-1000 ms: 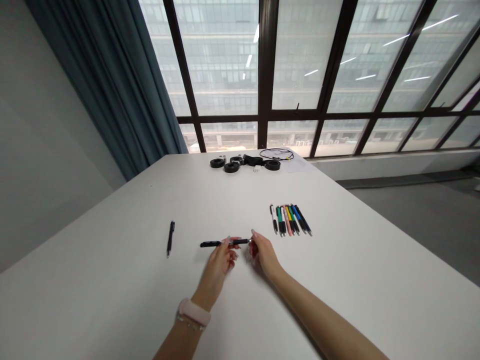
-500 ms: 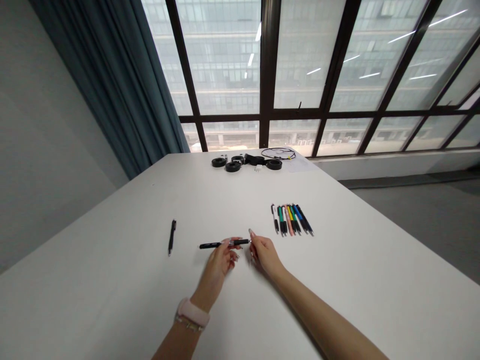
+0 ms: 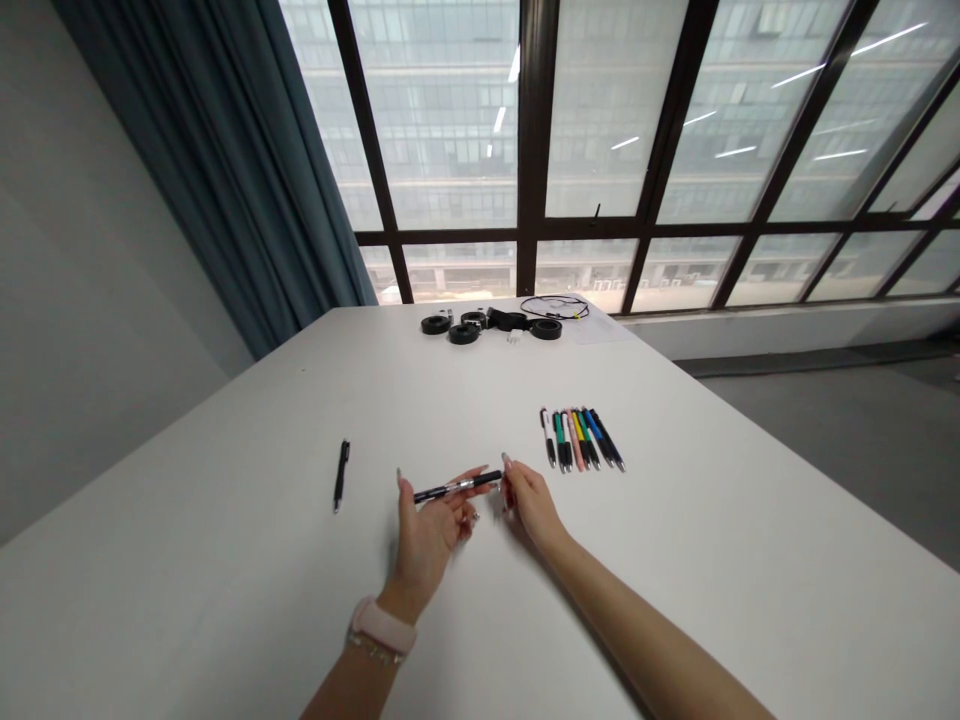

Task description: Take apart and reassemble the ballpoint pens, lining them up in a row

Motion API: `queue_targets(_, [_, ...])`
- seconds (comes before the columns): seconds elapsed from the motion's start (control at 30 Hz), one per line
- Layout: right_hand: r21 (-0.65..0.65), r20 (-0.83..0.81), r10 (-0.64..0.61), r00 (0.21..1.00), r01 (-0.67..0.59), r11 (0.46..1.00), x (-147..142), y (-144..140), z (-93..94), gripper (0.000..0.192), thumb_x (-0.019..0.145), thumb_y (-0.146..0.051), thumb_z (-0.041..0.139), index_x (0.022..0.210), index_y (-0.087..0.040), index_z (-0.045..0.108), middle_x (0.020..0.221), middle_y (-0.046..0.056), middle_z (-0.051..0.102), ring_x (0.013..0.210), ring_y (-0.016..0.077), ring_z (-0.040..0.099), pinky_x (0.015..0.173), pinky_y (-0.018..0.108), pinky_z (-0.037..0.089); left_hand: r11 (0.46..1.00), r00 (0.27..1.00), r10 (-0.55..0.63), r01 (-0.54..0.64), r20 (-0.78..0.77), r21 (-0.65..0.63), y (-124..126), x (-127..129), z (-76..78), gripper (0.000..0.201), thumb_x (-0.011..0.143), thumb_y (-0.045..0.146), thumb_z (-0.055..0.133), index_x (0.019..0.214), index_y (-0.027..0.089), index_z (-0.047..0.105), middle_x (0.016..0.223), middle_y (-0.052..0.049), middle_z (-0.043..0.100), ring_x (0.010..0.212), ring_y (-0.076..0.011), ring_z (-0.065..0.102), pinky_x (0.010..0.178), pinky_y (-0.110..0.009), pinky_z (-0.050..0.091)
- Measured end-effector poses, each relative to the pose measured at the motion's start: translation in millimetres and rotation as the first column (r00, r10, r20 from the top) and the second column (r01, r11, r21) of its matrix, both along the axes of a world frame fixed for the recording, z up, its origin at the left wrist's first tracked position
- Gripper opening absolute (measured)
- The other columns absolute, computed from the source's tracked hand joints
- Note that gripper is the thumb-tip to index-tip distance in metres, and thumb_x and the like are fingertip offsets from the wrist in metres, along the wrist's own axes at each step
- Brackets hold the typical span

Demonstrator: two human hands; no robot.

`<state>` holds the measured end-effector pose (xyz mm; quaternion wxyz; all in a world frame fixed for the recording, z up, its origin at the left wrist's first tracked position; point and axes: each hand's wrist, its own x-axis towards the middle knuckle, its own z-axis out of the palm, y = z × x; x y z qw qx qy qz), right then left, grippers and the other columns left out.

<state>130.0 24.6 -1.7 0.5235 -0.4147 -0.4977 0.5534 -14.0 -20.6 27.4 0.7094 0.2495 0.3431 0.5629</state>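
A: Where is the black pen point(image 3: 457, 486) found?

B: Just below the middle of the frame, a little above the white worktop point(image 3: 225, 560). It is carried across the upturned fingers of the left hand point(image 3: 429, 525), which is spread apart with the thumb raised at the pen's left end. It is cradled there rather than clamped.

A: And the right hand point(image 3: 527, 500)?

B: Its fingertips are brought together at the pen's right end, so that end appears to be pinched. One end supported and the other gripped suggests the pen is kept steady while its tip or cap is worked.

A: What else is laid out?

B: A row of coloured pens point(image 3: 581, 438) is lined up side by side to the right of centre, near the right hand, probably kept within easy reach. A single black pen point(image 3: 341, 475) is set apart to the left. Black tape rolls point(image 3: 463, 328) and a thin cable point(image 3: 553, 305) are left at the far edge, under the window point(image 3: 600, 110).
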Motion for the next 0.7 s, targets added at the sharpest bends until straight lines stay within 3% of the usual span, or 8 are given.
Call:
queue_targets(0.13, [-0.026,-0.034,-0.025,0.999,0.024,0.999,-2,0,-1.2,0.057,0.079,-0.069,0.044,0.050,-0.021,0.044,0.045,-0.003,0.042,0.044,0.0110,0.040,0.048,0.025,0.034,1.000,1.000,-0.028,0.028,0.000,0.009,0,0,-1.2,0.095,0.071,0.083,0.025,0.109,0.006,0.066,0.089,-0.018,0.068,0.061,-0.0158,0.053,0.051,-0.025,0.037])
queue_targets(0.23, [-0.035,-0.083,-0.041,0.996,0.039,0.999,-3,-1,-1.8,0.054,0.079,-0.067,0.044,0.050,-0.022,0.043,0.045,-0.003,0.042,0.043,0.0113,0.039,0.047,0.026,0.035,0.999,0.999,-0.045,0.044,-0.017,-0.007,3,-1,-3.6,0.078,0.078,0.072,0.032,0.106,0.007,0.067,0.082,-0.014,0.067,0.056,-0.0145,0.052,0.049,-0.025,0.037])
queue_targets(0.4, [0.016,-0.036,-0.074,0.997,0.074,0.997,-1,-3,1.3,0.049,0.079,-0.064,0.048,0.055,-0.022,0.044,0.049,-0.004,0.040,0.047,0.0118,0.039,0.048,0.025,0.036,0.993,0.994,0.098,-0.100,-0.039,-0.062,6,-3,-5.8,0.046,0.081,0.047,0.046,0.095,0.009,0.068,0.068,-0.005,0.060,0.052,-0.0103,0.049,0.045,-0.020,0.037])
queue_targets(0.57, [0.024,0.030,-0.016,0.999,0.016,1.000,1,-1,-0.2,0.053,0.078,-0.068,0.049,0.060,-0.019,0.054,0.048,-0.005,0.039,0.045,0.0100,0.038,0.045,0.023,0.033,0.974,0.973,0.205,-0.214,-0.106,-0.080,9,-4,-6.5,0.036,0.077,0.042,0.053,0.086,0.011,0.069,0.065,-0.003,0.057,0.051,-0.0080,0.048,0.041,-0.016,0.034])
queue_targets(0.7, [-0.002,0.019,-0.021,1.000,0.021,1.000,0,0,-4.4,0.058,0.079,-0.071,0.044,0.051,-0.020,0.045,0.044,-0.005,0.039,0.042,0.0092,0.038,0.045,0.022,0.032,0.976,0.967,0.192,-0.205,-0.169,-0.066,11,-2,-3.5,0.035,0.074,0.040,0.057,0.089,0.011,0.070,0.060,0.001,0.053,0.040,-0.0033,0.033,0.037,-0.016,0.027])
